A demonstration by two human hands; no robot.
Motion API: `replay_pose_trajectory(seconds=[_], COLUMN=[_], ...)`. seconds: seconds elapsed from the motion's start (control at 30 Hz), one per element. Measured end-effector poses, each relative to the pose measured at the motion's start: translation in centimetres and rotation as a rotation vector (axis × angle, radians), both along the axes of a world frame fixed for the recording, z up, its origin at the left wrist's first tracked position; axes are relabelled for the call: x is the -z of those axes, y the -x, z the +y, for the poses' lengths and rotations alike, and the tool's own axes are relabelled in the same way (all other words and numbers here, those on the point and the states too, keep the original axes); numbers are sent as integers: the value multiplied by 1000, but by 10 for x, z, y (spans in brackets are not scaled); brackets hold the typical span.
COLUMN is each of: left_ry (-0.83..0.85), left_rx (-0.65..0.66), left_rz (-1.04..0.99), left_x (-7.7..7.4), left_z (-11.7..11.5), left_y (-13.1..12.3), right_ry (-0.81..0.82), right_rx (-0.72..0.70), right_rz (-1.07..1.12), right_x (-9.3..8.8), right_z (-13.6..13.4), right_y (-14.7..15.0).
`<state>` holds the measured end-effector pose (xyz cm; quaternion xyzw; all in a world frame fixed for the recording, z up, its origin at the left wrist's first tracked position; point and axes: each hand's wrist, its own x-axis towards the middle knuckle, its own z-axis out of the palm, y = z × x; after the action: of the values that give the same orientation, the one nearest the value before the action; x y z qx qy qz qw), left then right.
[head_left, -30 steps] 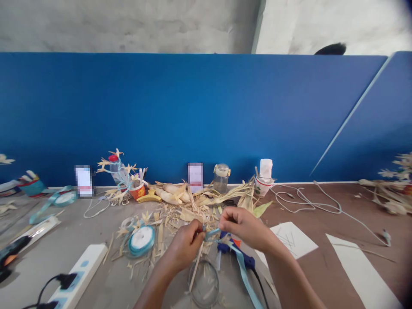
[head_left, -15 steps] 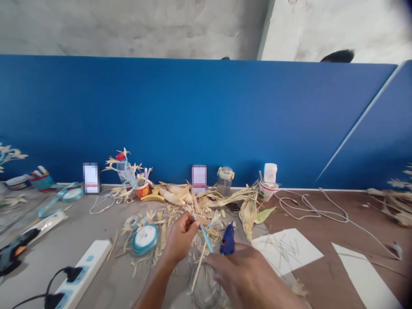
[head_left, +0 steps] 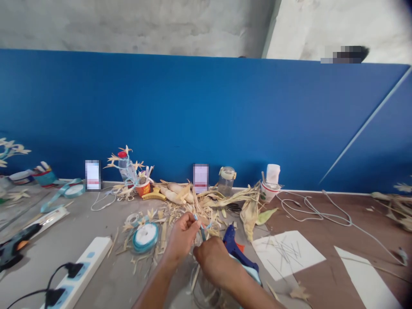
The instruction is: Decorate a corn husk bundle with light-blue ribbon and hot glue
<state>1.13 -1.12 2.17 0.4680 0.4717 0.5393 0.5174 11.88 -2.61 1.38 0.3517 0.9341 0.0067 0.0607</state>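
Observation:
My left hand (head_left: 180, 238) is closed in a pinch on a thin stick wrapped in light blue ribbon (head_left: 202, 230). My right hand (head_left: 215, 262) is closed just below it, gripping the lower end of the same ribbon-wrapped stick. Both hands hover over a pile of dry corn husk scraps (head_left: 189, 212) on the grey table (head_left: 80, 231). A blue glue gun (head_left: 236, 249) lies right behind my right hand. A spool of light blue ribbon (head_left: 145, 237) sits just left of my left hand.
A white power strip (head_left: 84, 266) with black plugs lies at the lower left, another glue gun (head_left: 14, 248) at the far left. Paper cups (head_left: 268, 191), a jar (head_left: 226, 180) and husk flowers line the blue partition. White paper sheets (head_left: 286, 253) and cables lie right.
My right hand has moved back up and left from low in the view to the stick, closing on its lower end. The left hand has kept its pinch. The camera shifted slightly.

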Motion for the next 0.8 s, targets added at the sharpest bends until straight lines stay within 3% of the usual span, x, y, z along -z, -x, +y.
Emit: replay_pose_trajectory(seconds=[0.3,0.43,0.57,0.63,0.73,0.8], left_ry=[31,21,-3,-22,-35,-46], left_rx=[-35,-104,-179,-205,-215,-220], left_rz=[-72,-78,-86,-95,-94,-91], left_x=[7,6,6,7,8,9], left_z=[4,6,8,9,8,7], left_y=[-7,-6,-2,0,1,1], right_ry=[53,194,319,322,336,417], right_rx=[76,38,-8,85,346,426], right_rz=[-44,28,307,537,931,1128], right_x=[-2,-20,-49,-56,-49,-35], right_z=[11,9,11,13,17,21], right_y=[1,-21,-56,-64,-51,-33])
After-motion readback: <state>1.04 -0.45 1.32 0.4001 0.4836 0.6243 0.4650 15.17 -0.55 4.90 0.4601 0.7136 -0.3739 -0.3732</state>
